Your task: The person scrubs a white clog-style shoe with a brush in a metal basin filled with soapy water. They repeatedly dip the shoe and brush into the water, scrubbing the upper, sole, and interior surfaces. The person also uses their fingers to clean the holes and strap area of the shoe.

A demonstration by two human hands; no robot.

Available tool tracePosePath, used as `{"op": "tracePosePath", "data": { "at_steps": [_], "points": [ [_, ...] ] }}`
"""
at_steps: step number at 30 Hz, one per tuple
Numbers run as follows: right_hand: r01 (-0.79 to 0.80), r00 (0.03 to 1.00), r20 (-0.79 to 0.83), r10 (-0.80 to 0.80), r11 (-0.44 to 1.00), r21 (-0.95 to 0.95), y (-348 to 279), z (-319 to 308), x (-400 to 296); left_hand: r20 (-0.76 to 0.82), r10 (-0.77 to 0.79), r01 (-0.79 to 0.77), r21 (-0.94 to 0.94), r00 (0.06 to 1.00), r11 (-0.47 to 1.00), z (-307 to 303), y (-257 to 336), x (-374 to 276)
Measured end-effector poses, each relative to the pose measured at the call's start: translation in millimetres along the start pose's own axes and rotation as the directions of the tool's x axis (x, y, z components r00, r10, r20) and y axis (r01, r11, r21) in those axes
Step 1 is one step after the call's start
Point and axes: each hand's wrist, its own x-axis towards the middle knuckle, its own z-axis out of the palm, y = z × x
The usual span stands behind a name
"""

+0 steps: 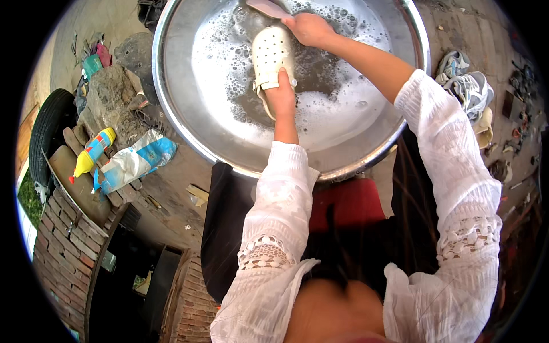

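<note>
A cream perforated clog (pixel 273 49) is held over soapy water in a wide metal basin (pixel 176 77). My left hand (pixel 281 96) grips it at the heel opening, thumb on top and the other fingers hidden inside or beneath. The clog's heel strap (pixel 265 103) hangs by my wrist. Above and to the right of the clog, my right hand (pixel 309 30) is closed around the end of a pale pink flat brush or scrubber (pixel 268 7). Its underside cannot be seen. White suds (pixel 214 64) float around murky grey water.
At left lie a yellow squeeze bottle (pixel 94 151), a torn blue-and-white plastic bag (pixel 139 159), a large rock (pixel 107 92) and a tyre (pixel 49 133). Grey-white sneakers (pixel 469 92) and another cream clog (pixel 484 127) sit right of the basin. Bricks (pixel 64 240) edge the lower left.
</note>
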Motion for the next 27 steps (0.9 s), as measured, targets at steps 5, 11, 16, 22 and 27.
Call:
{"op": "tracePosePath", "data": {
  "at_steps": [5, 11, 16, 22, 27],
  "points": [
    [-0.072, 0.997, -0.007, 0.074, 0.984, 0.164, -64, 6, 0, 0.149, -0.225, 0.265, -0.367, 0.963, 0.892, -5, -6, -2],
    [0.083, 0.995, 0.055, -0.085, 0.996, 0.036, -102, 37, 17, 0.131, -0.111, 0.144, -0.276, 0.985, 0.950, -31, -11, 5],
    [0.064, 0.981, -0.193, -0.020, 0.972, 0.224, -12, 37, 35, 0.210, -0.178, 0.259, -0.474, 0.961, 0.842, 4, 6, -10],
    [-0.234, 0.928, 0.372, 0.024, 0.815, 0.531, 2, -17, -32, 0.288, -0.157, 0.284, -0.477, 0.945, 0.832, -36, 26, -21],
    [-0.391, 0.851, 0.524, 0.027, 0.699, 0.599, -7, -51, -93, -0.113, -0.001, 0.018, 0.148, 0.994, 0.989, -41, 61, -30]
  ]
}}
